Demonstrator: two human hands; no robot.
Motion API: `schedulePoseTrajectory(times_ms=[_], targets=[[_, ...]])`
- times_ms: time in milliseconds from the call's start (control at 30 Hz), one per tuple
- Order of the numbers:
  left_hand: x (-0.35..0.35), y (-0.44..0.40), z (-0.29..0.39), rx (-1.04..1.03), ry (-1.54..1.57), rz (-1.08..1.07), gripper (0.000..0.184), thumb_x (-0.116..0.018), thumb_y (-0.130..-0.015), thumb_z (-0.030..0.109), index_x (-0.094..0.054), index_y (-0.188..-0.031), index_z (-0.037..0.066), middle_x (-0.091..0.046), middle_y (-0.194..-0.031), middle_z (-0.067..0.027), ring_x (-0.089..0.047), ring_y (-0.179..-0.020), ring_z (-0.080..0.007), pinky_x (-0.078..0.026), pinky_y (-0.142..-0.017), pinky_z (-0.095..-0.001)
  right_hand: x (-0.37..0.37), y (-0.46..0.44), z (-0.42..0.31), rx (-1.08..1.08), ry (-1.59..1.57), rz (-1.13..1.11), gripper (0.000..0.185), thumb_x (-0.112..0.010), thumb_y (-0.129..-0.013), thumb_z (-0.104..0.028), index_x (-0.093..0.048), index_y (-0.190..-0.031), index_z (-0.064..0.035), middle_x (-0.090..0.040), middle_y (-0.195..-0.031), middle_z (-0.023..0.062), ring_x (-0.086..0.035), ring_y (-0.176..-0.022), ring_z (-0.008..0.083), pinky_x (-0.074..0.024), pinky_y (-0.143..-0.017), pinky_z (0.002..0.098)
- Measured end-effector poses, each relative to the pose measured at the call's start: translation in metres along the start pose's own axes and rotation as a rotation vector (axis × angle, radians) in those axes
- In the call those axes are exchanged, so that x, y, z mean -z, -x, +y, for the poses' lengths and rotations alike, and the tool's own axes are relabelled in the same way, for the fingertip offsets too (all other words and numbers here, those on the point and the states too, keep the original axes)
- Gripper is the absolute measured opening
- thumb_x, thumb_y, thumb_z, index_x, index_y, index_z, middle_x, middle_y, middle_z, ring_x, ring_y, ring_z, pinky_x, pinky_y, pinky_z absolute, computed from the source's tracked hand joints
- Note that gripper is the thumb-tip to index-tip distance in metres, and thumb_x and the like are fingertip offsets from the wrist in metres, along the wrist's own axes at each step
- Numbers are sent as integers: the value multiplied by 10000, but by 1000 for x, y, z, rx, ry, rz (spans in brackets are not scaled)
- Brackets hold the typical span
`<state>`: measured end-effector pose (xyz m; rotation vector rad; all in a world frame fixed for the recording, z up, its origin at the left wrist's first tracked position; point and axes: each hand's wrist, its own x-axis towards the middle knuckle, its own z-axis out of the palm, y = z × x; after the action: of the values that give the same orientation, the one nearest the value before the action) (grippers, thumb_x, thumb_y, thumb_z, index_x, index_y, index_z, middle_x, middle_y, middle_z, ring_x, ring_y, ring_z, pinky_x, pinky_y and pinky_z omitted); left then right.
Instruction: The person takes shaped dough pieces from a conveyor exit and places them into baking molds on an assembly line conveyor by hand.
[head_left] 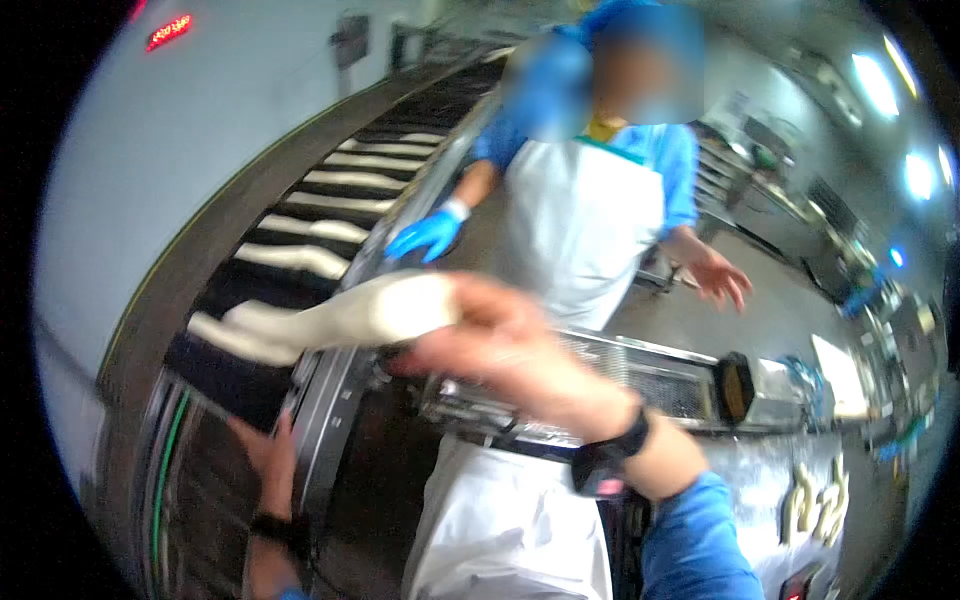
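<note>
The belt [235,388], the carrier here, bears a row of pale strips [350,178] laid crosswise on its dark surface, with a co-worker's gloved hand [428,235] at its rail. The right hand [490,340] has its fingers closed round the thick near end of a dough piece [400,308], which reaches out over the belt. The left hand [266,455], fingers spread apart, is near the belt's close end, below the dough piece.

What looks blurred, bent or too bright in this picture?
Head view: the right hand and the pale piece it holds look soft, probably from motion; head view: the wall's lower edge bows, the corners go black; head view: lamps glare white.
</note>
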<state>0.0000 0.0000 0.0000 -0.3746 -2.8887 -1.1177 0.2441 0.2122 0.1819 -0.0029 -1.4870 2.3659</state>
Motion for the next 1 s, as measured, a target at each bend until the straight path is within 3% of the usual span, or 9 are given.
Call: schedulePoseTrajectory(times_ms=[100, 233, 333, 367, 433, 533, 833, 900, 1000], targets=[[-29, -31, -1, -30, 74, 27, 1024, -689, -858, 358, 11, -1478, -59, -64, -1541, -276, -114, -1437, -373, -135, -1183, -433, 23, -20, -22, 146, 96, -41, 523, -602, -910, -36, -393, -1389, -4, -546, -1295, 147, -551, -1182, 202, -464, -992, 307], [-51, -47, 19, -50, 191, 32, 1010, -698, -857, 303, 10, -1477, -64, -104, -1528, -291, -186, -1415, -387, -191, -1167, -410, 88, 33, -64, 61, 384, 457, 380, -639, -897, -92, -533, -1250, 5, -612, -1208, 139, -613, -1084, 185, -514, -911, 323], [-78, -69, -24, -83, 215, 59, 1024, -702, -849, 337, 2, -1479, -59, -144, -1515, -304, -221, -1402, -391, -219, -1155, -411, 111, 76, -123, 592, 141, 955, 148, -680, -854, -37, -642, -995, -10, -655, -874, 75, -649, -828, 138, -533, -774, 250], [-79, -81, -33, -68, 225, 89, 1030, -705, -844, 353, -7, -1480, -58, -160, -1509, -308, -230, -1398, -397, -227, -1150, -416, 130, 95, -123, 574, 206, 765, 139, -701, -836, -30, -648, -956, 16, -658, -848, 85, -636, -771, 117, -530, -724, 223], [-60, -39, -26, -14, 186, 37, 1041, -708, -837, 379, -20, -1472, -75, -160, -1507, -314, -212, -1405, -400, -211, -1156, -416, 95, 142, -127, 66, 481, 659, 126, -695, -852, -61, -652, -942, 16, -658, -822, 73, -621, -702, 114, -528, -673, 216], [-49, -29, -22, -12, 125, 10, 1047, -706, -835, 396, -28, -1464, -95, -149, -1509, -318, -186, -1415, -400, -187, -1164, -411, 113, 166, -159, 466, 367, 917, 131, -688, -870, -109, -663, -914, 12, -659, -768, 66, -620, -627, 128, -526, -604, 225], [-57, -91, -111, -205, -1, 154, 1052, -725, -825, 368, -26, -1483, -61, -115, -1531, -293, -172, -1426, -366, -159, -1169, -418, 158, 248, -75, -50, 415, 955, 151, -684, -878, -112, -668, -915, 34, -671, -783, 80, -654, -679, 140, -549, -615, 245], [9, -54, -48, 52, 405, -300, 1032, -735, -824, 330, -38, -1502, -16, -154, -1541, -242, -221, -1414, -326, -184, -1156, -401, 191, 273, -52, -101, 462, 1038, 148, -664, -894, -104, -668, -924, 41, -673, -790, 83, -655, -695, 142, -550, -630, 248], [33, -79, -45, -59, 617, -24, 880, -668, -883, 340, -129, -1521, 64, -233, -1535, -174, -300, -1373, -281, -237, -1122, -375, 238, 301, -22, -251, 741, 1062, 198, -712, -841, -130, -676, -958, 25, -687, -818, 122, -670, -717, 203, -555, -674, 286]])
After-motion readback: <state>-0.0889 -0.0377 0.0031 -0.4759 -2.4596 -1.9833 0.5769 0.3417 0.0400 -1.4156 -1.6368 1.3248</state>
